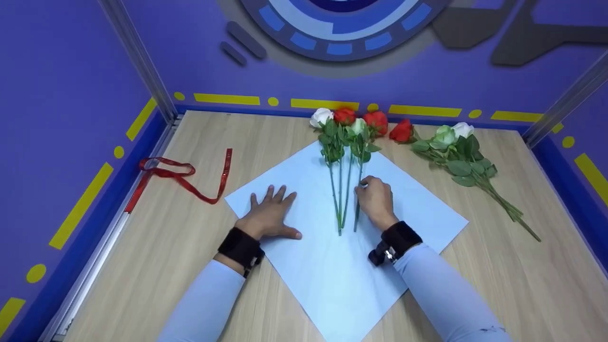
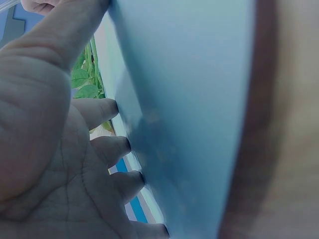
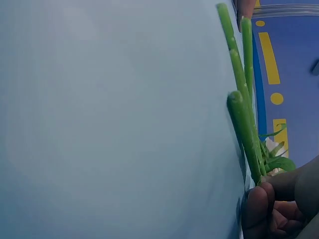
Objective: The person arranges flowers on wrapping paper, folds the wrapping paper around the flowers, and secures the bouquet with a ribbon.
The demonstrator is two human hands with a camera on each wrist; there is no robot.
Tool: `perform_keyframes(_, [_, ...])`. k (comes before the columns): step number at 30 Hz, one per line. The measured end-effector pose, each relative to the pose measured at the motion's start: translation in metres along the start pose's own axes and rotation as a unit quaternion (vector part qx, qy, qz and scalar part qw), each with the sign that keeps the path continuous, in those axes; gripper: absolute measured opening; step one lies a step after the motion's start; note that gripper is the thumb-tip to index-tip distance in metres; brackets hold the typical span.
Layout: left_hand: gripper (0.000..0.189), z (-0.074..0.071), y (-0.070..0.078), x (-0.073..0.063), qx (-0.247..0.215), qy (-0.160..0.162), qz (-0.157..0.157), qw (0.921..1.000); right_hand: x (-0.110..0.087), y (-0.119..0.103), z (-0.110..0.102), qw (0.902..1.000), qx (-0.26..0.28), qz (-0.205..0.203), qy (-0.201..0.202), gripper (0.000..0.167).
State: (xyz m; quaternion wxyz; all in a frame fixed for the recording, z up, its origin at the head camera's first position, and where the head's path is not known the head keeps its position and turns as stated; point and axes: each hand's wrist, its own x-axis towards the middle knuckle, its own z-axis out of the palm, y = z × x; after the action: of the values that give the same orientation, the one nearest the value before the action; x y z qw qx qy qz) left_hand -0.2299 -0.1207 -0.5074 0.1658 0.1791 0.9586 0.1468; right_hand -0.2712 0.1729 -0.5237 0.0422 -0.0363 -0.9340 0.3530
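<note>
A pale blue square sheet of paper [image 1: 327, 285] lies cornerwise on the wooden table. My left hand [image 1: 270, 213] rests on its left part, fingers spread; the left wrist view shows the fingertips [image 2: 122, 144] on the sheet. With thumb and fingers, my right hand [image 1: 377, 202] pinches the green stem [image 3: 244, 134] of a rose, its cut end toward me. That stem runs up to a red rose [image 1: 376, 122]. Left of it, a white rose [image 1: 322, 117], another red rose [image 1: 344, 116] and a pale green rose [image 1: 358, 126] lie with stems converging on the sheet.
Right of the sheet lie a red rose [image 1: 402, 131], a green rose [image 1: 444, 136] and a white rose [image 1: 462, 129], their stems crossing. A red ribbon [image 1: 183, 178] curls on the table at left. Blue panels [image 1: 285, 80] wall the back and sides.
</note>
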Motion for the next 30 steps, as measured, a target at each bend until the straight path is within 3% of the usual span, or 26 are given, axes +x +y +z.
perform_keyframes(30, [0.114,0.0007,-0.0002,0.0015,-0.005,0.000,-0.002,1.0000,0.0026,-0.0040,0.0056,0.9990,-0.031,-0.023,-0.024,0.026])
